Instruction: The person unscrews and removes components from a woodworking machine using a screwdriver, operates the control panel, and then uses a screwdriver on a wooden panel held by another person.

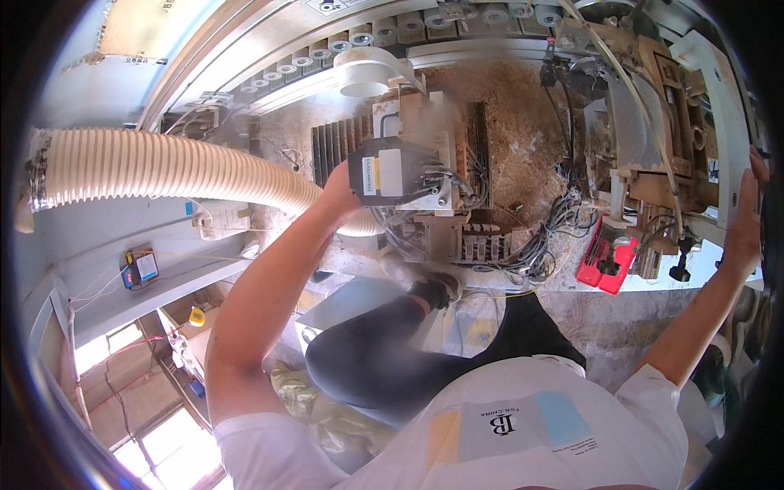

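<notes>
My left hand (pixel 337 193) presses against the left side of a black boxy machine unit (pixel 396 170) with pale labels and cables on its right side. The fingers pass behind the unit, so their grip is hidden. Far to the right, my right hand (pixel 743 220) is raised at the edge of a pale machine frame (pixel 720 122). Its visible fingers are stretched out along that edge, and part of the hand fades into the dark rim of the view. Nothing held shows in it.
A ribbed cream hose (pixel 171 167) runs from the left to beneath the black unit. Tangled black cables (pixel 543 245) lie on the dusty machine bed. An open red case (pixel 607 255) sits near its front edge. My bent leg (pixel 376 351) is beside a metal box (pixel 347 304).
</notes>
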`<state>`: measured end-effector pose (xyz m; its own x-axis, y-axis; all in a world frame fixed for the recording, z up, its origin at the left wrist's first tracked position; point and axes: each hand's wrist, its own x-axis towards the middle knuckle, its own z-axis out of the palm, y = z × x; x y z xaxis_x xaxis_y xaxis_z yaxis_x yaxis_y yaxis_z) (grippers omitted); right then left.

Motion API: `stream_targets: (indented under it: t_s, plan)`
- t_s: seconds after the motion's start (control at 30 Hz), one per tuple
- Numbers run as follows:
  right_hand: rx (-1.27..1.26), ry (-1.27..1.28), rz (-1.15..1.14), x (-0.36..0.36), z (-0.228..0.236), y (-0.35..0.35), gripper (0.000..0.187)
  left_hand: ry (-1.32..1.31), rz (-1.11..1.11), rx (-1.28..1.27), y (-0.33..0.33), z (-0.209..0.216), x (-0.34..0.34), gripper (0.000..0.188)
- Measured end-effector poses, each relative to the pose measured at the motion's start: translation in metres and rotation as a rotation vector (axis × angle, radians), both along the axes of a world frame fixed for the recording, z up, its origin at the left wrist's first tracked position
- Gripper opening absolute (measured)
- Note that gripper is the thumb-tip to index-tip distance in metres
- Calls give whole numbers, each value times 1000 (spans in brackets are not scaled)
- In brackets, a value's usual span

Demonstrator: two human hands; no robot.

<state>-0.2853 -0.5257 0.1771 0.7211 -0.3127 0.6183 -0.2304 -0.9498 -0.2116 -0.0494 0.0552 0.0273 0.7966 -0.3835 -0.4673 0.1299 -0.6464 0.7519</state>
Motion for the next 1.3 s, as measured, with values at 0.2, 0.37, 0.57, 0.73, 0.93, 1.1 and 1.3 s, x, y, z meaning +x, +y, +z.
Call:
stream_targets:
  t_s: [0.2,0.37,0.57,0.73,0.93,1.1,1.3]
  plan:
    - [52,34,-67,-5,-6,-2,27,129,51,-28,-10,14,2,36]
    - [58,74,-109,1,0,8,28,-131,-94,306,0,11,7,27]
    - [108,89,-133,-4,2,0,28,-396,-19,603,-56,57,-18,28]
    - [111,89,-63,0,-4,-14,30,-442,146,422,-11,43,-35,39]
    - [176,93,-113,-1,-12,-23,37,-473,391,167,68,51,-125,35]
    - [168,-63,-69,-4,-10,-34,35,-303,798,55,122,35,-244,25]
    - [126,-401,165,-17,27,75,28,-568,1303,4,100,123,-356,24]
